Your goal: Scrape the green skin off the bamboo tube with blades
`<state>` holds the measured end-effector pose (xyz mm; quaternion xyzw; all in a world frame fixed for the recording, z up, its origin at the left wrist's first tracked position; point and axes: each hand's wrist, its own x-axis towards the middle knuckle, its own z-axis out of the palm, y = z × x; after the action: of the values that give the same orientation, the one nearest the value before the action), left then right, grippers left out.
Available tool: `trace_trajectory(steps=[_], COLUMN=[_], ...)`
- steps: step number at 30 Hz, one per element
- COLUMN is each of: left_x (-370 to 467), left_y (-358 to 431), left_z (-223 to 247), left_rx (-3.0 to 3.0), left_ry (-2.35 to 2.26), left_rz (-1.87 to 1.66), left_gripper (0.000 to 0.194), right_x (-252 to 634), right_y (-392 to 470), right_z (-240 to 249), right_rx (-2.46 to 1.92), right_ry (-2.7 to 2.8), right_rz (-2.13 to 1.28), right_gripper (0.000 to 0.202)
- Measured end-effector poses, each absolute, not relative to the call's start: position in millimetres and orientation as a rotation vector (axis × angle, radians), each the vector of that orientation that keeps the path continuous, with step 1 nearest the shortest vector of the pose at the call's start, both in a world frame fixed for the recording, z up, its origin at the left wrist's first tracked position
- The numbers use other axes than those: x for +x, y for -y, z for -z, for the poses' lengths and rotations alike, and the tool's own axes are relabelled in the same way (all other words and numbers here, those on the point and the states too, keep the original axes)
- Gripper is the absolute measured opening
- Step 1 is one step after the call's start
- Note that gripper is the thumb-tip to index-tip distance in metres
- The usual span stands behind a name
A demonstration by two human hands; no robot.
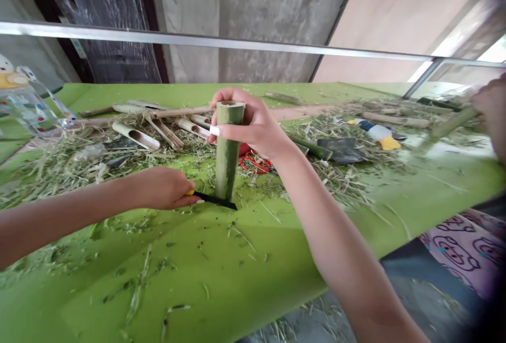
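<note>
Mottled green bamboo tube (226, 161) being held nearly upright at green tabletop (237, 269), right hand (253, 124) gripping its pale-rimmed top, left hand (169, 188) clasping black-bladed knife (216, 200) at its foot, scrap-dotted room opening in front, near edge (276, 315) slanting up rightward.

A green cylindrical bamboo tube (227, 156), open-topped, is nearly upright — at its foot, a straight black-bladed, yellow-handled knife (217, 200) slants.
</note>
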<state>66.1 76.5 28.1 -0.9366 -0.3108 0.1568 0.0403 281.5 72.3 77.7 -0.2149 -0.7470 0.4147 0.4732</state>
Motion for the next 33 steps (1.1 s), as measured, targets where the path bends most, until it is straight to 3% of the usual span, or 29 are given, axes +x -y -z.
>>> trace_trajectory(steps=[8,15,33], left_x=[69,61,75], left_y=[-78,-85,-92], left_z=[-49,-59,-36], left_rx=[-3.106,-3.048,-2.9], left_ry=[1.103,1.171,0.878], left_rz=[-0.58,-0.216,-0.406], left_gripper=[0.047,0.048,0.045], right_x=[300,306,303], right_y=[-83,-90,-89], right_z=[-71,-67,-66], right_rx=[-0.642,-0.827,-0.847], right_ry=[1.653,1.538,1.516], right_rz=[-1.039,-1.027,-1.008], right_gripper=[0.032,0.034,0.042])
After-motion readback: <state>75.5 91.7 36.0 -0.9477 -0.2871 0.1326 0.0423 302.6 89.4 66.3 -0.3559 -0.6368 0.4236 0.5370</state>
